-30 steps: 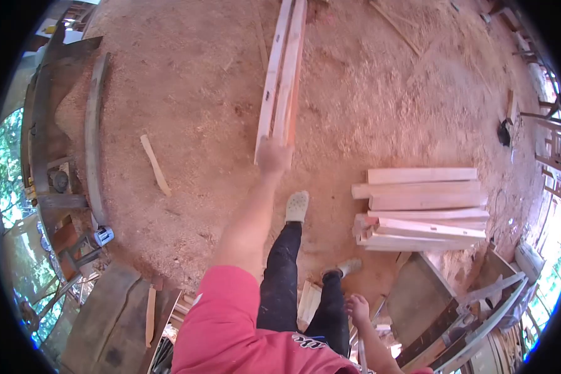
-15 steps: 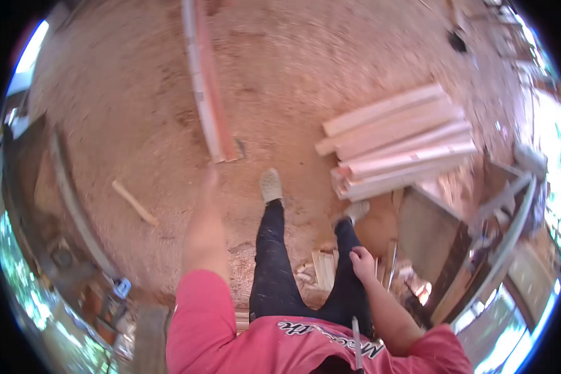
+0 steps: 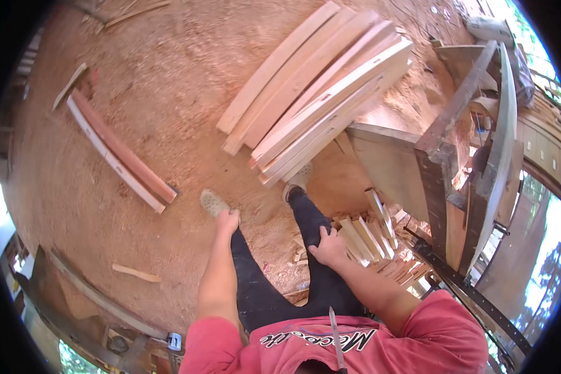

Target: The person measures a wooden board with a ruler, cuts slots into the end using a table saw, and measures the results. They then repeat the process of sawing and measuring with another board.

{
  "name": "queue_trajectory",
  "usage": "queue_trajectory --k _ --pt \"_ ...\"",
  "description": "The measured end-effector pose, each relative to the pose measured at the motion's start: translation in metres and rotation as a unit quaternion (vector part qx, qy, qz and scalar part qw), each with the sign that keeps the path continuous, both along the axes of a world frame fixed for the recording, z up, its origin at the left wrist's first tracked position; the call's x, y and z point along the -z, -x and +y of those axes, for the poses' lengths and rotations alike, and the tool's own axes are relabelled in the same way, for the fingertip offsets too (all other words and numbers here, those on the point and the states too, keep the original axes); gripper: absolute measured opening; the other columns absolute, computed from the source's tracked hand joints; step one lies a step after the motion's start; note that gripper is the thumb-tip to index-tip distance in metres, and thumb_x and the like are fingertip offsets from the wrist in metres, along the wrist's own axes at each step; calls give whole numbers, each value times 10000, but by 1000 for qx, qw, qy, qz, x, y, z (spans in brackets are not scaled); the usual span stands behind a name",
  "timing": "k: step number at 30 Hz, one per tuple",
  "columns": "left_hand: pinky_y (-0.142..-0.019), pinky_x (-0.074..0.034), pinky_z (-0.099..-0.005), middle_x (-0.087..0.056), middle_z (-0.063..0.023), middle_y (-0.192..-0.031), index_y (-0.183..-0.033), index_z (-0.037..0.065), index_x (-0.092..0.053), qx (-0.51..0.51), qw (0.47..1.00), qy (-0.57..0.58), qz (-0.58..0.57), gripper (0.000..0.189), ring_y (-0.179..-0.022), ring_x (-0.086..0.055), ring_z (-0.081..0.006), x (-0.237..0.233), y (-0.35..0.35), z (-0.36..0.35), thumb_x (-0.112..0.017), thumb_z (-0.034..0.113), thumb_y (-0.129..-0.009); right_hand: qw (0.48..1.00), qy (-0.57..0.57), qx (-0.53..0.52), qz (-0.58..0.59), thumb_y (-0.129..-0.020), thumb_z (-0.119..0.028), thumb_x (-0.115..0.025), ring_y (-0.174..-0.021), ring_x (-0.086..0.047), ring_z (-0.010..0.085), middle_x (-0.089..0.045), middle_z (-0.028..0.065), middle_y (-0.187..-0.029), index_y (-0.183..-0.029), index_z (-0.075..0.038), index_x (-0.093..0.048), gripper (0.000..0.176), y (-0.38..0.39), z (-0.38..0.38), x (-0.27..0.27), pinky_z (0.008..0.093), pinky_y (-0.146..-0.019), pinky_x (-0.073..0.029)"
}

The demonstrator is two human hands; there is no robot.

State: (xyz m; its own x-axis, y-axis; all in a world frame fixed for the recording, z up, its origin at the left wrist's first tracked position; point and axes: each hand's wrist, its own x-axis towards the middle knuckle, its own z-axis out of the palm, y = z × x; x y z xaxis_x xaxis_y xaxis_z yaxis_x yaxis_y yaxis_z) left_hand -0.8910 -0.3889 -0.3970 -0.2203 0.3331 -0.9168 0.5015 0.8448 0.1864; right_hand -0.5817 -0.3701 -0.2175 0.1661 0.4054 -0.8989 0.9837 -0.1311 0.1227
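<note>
My right hand (image 3: 330, 246) rests on my right knee, thumb and fingers apart, and it holds nothing. My left hand (image 3: 227, 219) is at my left knee, close to a pale clog (image 3: 213, 202); its fingers point down and are mostly hidden. Ahead of my feet lies a stack of long wooden pieces (image 3: 318, 81), some with slots cut in their edges. To the left, a pair of wooden pieces (image 3: 121, 153), one pale with slots and one reddish, lies on the ground. Neither hand touches the wood.
Sawdust and shavings cover the dirt floor (image 3: 168, 124). A short stick (image 3: 136, 272) lies at left. A wooden frame (image 3: 439, 181) and short offcuts (image 3: 361, 237) stand close on my right. A curved beam (image 3: 106, 299) runs along the lower left. A thin pointed object (image 3: 336, 336) lies against my shirt.
My view has turned right, so the stack appears nearer the middle and the pair of pieces further left. My left hand has come down from its outstretched position to my left knee.
</note>
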Motion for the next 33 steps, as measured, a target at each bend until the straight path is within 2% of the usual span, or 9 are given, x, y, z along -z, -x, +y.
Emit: queue_trajectory --k 5,11,18,20,23,26,30,32,33 --pt "-1021 -456 -430 -558 -339 -1269 -1144 -44 -649 132 928 -331 109 528 -1208 -558 -401 62 -83 146 -695 352 -797 998 9 58 25 -806 -437 -703 -1269 -489 417 -462 269 -1386 -1433 -94 -443 761 -45 13 -4 498 -1070 -401" --pt "-1070 -416 -433 -468 -297 -1411 -1124 -18 -656 179 967 -42 -178 510 -1321 -468 -372 96 -110 225 -768 287 -730 990 -25 127 52 -777 -443 -720 -1228 -514 406 -506 237 -1326 -1404 -119 -487 743 -97 4 6 497 -1034 -433" --pt "-697 -470 -476 -517 -204 -854 -793 3 -594 337 779 -488 204 300 -797 -540 -403 -37 -98 154 -744 194 -617 922 -154 340 102 -803 -367 -718 -1152 -573 391 -594 251 -1234 -1309 5 -525 657 -100 13 60 445 -1005 -457" --pt "-704 -473 -476 -526 -208 -862 -744 11 -588 308 854 -417 50 256 -820 -546 -401 -71 -69 126 -712 185 -604 844 -192 460 196 -832 -388 -745 -941 -652 296 -671 165 -1007 -1312 25 -518 673 -82 44 82 370 -880 -512" --pt "-716 -471 -490 -511 -203 -825 -703 18 -579 303 875 -377 -23 272 -787 -533 -402 -164 -54 81 -729 225 -612 535 -93 740 398 -911 -405 -691 -664 -443 57 -514 -26 -844 -1206 -84 -540 461 -32 124 76 225 -514 -336" --pt "-739 -484 -490 -549 -185 -809 -763 21 -636 282 935 -214 -29 315 -759 -543 -417 -228 -27 17 -766 260 -604 420 -142 802 402 -895 -372 -699 -600 -529 127 -571 -6 -752 -1025 -89 -602 326 26 173 103 283 -516 -414" --pt "-796 -514 -429 -670 -165 -863 -898 24 -709 188 952 -239 33 453 -867 -654 -344 -271 2 -23 -825 338 -592 501 -128 761 391 -831 -304 -754 -709 -648 209 -661 70 -838 -1085 -16 -625 404 60 153 60 330 -621 -527" --pt "-803 -523 -409 -699 -158 -866 -939 16 -720 16 983 -178 -42 512 -892 -686 -307 -282 30 -39 -843 369 -590 201 -11 762 615 -838 -319 -732 -889 -680 248 -678 126 -1013 -1072 -64 -624 362 72 110 35 367 -791 -556" --pt "-783 -531 -398 -700 -158 -844 -941 2 -718 103 986 -50 -123 532 -860 -695 -287 -289 48 -43 -856 374 -586 201 -9 761 616 -838 -319 -732 -889 -680 248 -678 126 -1013 -1072 -64 -624 362 80 98 19 367 -791 -556"
